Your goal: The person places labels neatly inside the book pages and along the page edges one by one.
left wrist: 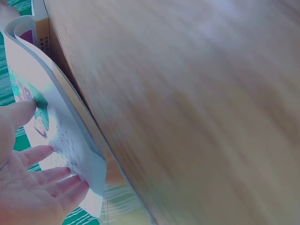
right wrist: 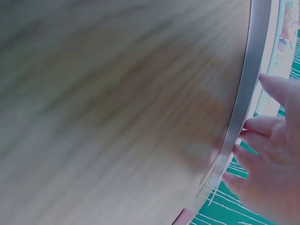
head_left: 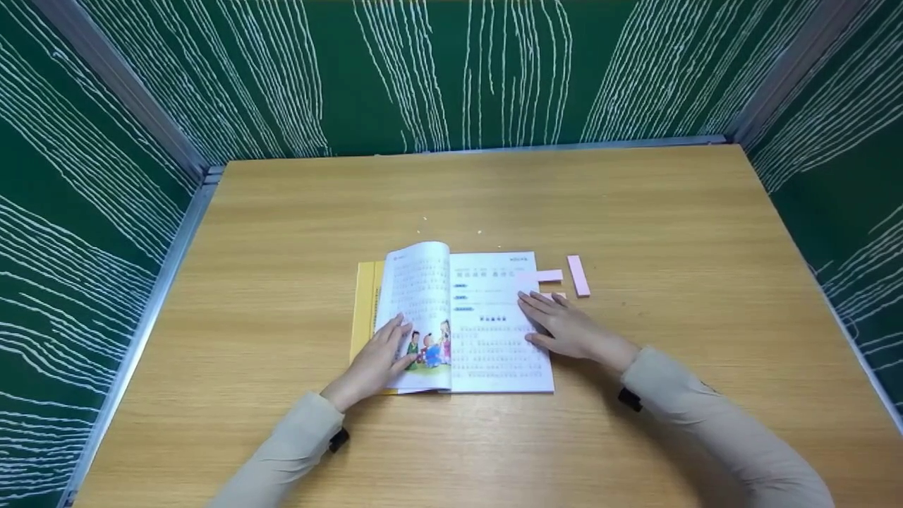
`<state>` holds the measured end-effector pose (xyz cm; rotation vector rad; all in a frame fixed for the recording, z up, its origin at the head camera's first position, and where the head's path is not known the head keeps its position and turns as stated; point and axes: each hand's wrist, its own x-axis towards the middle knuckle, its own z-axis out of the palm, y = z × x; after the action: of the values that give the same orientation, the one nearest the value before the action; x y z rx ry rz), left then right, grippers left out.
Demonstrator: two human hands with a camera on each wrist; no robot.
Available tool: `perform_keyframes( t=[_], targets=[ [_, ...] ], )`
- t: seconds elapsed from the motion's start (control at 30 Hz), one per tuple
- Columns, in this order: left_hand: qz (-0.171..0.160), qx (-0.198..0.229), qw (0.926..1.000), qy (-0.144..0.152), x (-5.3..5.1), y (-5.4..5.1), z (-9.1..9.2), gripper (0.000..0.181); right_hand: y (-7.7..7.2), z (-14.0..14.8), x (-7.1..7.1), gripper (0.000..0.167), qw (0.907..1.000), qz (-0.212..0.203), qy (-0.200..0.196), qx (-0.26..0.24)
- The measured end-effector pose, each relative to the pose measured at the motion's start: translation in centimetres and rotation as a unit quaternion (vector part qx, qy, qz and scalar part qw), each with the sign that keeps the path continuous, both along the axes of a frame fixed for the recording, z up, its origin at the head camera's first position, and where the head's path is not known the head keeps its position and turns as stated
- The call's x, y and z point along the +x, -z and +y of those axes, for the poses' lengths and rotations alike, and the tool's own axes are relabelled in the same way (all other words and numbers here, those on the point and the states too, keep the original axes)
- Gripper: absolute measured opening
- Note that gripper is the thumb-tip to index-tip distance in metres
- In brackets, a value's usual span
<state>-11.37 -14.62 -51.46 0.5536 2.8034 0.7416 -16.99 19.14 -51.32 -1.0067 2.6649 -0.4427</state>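
Note:
An open book [head_left: 494, 353] with printed text lies on the table, its left page [head_left: 416, 282] curving up toward the spine. My left hand [head_left: 374, 363] rests on that left page, fingers spread beside a colourful picture of several figures. In the left wrist view the fingers [left wrist: 51, 176] lie nearly straight on the paper. My right hand [head_left: 571, 331] touches the right page near its outer edge, fingers extended. A pink strip [head_left: 549, 276] sticks out from that edge, and another pink strip [head_left: 559, 295] shows partly beside the fingertips. Whether either hand holds down more than one sheet is hidden.
A separate pink strip [head_left: 578, 276] lies on the wooden table [head_left: 635, 212] right of the book. The yellow cover [head_left: 364, 303] shows past the left page. Small white bits [head_left: 480, 232] are scattered behind the book. Green panels [head_left: 522, 77] with white lines surround the table.

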Motion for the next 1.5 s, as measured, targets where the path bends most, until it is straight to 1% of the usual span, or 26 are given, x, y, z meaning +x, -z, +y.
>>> perform_keyframes(
  t=[0.2,0.3,0.4,0.6,0.83,1.03,1.17,1.37,1.5],
  targets=[
    [0.009,0.002,0.9999,0.01,0.0,0.0,0.0,0.054,-0.1,0.1,0.0,0.057,0.9998,0.008,0.005,-0.019],
    [0.005,0.002,0.9999,0.01,-0.1,0.0,0.0,0.054,-0.1,0.3,-0.1,0.052,0.9992,0.023,0.008,-0.032],
    [-0.002,0.0,1.0,0.007,0.0,0.0,0.0,0.055,-0.1,0.4,-0.1,0.045,0.9975,0.047,0.01,-0.052],
    [-0.004,-0.007,1.0,0.006,0.0,-0.2,0.1,0.054,-0.2,1.0,-0.3,0.028,0.9894,0.092,0.04,-0.104],
    [0.002,-0.022,0.9997,0.008,0.0,-0.1,0.2,0.055,-0.4,2.0,-0.6,0.02,0.9793,0.13,0.068,-0.139],
    [0.0,-0.033,0.9994,0.009,0.1,-0.1,0.3,0.056,-0.6,3.0,-0.9,0.019,0.9765,0.14,0.08,-0.143],
    [0.004,-0.036,0.9992,0.014,0.1,-0.2,0.3,0.054,-0.6,3.7,-1.2,0.017,0.9735,0.143,0.087,-0.156],
    [0.013,-0.032,0.9993,0.017,0.1,-0.1,0.3,0.053,-0.7,4.6,-1.7,0.014,0.9703,0.122,0.117,-0.173],
    [0.01,-0.034,0.9993,0.015,0.0,-0.1,0.3,0.053,-0.7,5.0,-1.9,0.015,0.9694,0.12,0.125,-0.174]
  ],
)
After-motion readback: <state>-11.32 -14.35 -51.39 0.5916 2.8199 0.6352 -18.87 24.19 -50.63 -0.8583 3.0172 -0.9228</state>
